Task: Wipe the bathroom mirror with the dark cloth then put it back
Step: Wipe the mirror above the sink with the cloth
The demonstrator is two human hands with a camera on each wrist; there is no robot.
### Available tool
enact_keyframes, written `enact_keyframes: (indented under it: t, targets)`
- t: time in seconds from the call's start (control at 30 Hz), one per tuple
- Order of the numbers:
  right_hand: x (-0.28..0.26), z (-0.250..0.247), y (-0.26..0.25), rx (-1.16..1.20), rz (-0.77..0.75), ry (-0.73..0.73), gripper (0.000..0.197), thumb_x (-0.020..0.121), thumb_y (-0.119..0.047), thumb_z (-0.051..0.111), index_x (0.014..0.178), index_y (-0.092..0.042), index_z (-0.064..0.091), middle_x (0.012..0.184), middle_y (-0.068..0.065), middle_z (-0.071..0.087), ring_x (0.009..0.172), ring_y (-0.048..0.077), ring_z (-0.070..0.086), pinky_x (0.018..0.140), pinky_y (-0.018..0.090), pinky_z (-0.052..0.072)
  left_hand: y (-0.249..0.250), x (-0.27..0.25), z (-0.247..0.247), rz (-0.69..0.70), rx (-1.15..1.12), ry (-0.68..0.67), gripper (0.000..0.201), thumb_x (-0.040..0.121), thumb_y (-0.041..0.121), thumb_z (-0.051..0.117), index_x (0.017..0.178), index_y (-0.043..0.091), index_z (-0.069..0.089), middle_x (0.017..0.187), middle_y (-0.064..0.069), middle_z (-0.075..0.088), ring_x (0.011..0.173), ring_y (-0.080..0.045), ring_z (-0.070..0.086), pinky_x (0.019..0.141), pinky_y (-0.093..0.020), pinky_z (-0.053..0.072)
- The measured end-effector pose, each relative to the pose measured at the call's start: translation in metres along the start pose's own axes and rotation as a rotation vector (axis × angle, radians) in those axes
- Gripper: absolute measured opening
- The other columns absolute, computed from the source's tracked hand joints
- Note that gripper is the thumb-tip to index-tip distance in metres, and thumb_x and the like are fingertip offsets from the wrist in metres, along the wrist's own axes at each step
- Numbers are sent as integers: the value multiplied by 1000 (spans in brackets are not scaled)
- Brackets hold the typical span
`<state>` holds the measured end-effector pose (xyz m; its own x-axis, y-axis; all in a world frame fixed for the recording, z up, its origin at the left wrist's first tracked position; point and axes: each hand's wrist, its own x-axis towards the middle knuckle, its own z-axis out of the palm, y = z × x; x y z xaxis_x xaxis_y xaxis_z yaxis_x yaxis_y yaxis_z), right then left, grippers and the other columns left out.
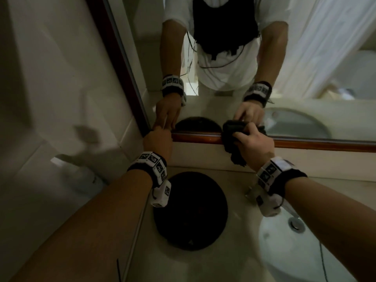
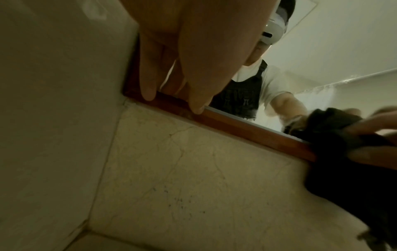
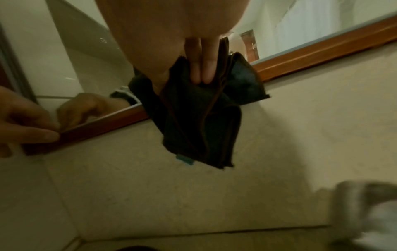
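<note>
The mirror [image 1: 234,58] has a brown wooden frame [image 1: 195,137] and fills the wall above the counter. My right hand [image 1: 252,143] grips the dark cloth [image 1: 234,139] bunched against the mirror's bottom edge, with loose folds hanging over the frame. In the right wrist view the fingers [image 3: 203,68] curl into the cloth [image 3: 197,122]. My left hand [image 1: 158,139] rests its straight fingertips [image 2: 150,95] on the frame's lower left corner [image 2: 171,103], holding nothing. The cloth [image 2: 335,135] shows at the right of the left wrist view.
A round dark mat [image 1: 190,210] lies on the beige counter [image 1: 183,261] below the hands. A white sink [image 1: 289,241] with a metal drain [image 1: 296,223] sits at the right. A tiled wall [image 1: 50,88] closes the left side.
</note>
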<state>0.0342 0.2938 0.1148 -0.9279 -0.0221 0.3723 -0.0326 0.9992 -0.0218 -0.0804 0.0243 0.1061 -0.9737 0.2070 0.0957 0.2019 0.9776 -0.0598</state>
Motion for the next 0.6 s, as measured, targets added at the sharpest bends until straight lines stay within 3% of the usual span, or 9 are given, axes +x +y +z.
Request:
enact_keyframes:
  t: [0.1,0.17,0.2,0.23,0.3,0.43,0.53,0.6]
  targets:
    - [13,14,-36,47,-2,84,11,72,-14,75,80,-17,68,86,9,50,51,25,48,44,24,26,2,2,-2,7,-11,-4,24,102,17,46,106,7,68,112,-14,62,95,-31,64,63,-35,41]
    - [20,22,-61,84,-2,123,8,71,-11,71,76,-16,67,86,9,51,51,25,48,45,24,24,5,-2,-6,5,-44,-17,16,95,18,59,92,8,72,98,-13,65,81,-29,67,56,-32,41]
    - [25,24,-75,104,-13,129,6,72,-11,69,75,-16,66,86,9,51,51,25,48,46,24,23,5,-3,-11,-6,-57,-46,12,83,18,73,76,10,73,83,-11,66,65,-26,65,49,-27,36]
    - [30,26,-87,119,-23,126,6,73,-11,68,73,-16,65,86,8,50,51,24,47,47,24,23,5,-2,-9,-14,-56,-52,20,66,18,86,58,12,69,67,-9,62,47,-23,59,43,-22,29]
    - [42,29,-110,131,-33,97,12,72,-9,69,66,-17,62,84,8,50,49,23,45,44,24,23,1,0,-7,38,-63,-22,32,46,15,93,44,13,61,54,-7,55,33,-20,49,41,-17,22]
    - [51,35,-129,112,-10,-16,20,59,-3,76,64,-15,60,88,9,51,46,20,36,42,21,22,6,-11,-14,4,-18,-101,10,67,15,80,65,13,71,73,-9,63,49,-24,62,42,-24,35]
    - [48,34,-124,90,-14,-59,17,63,-7,76,71,-16,64,91,8,50,48,20,39,43,21,22,7,-13,-17,-5,-13,-40,21,52,14,87,54,13,67,62,-8,60,39,-23,55,40,-19,27]
    - [48,33,-120,77,-16,-92,14,67,-10,76,75,-18,68,92,7,50,50,21,44,43,21,22,7,-12,-11,8,-2,-35,20,57,13,87,56,11,67,64,-10,60,41,-24,57,43,-21,26]
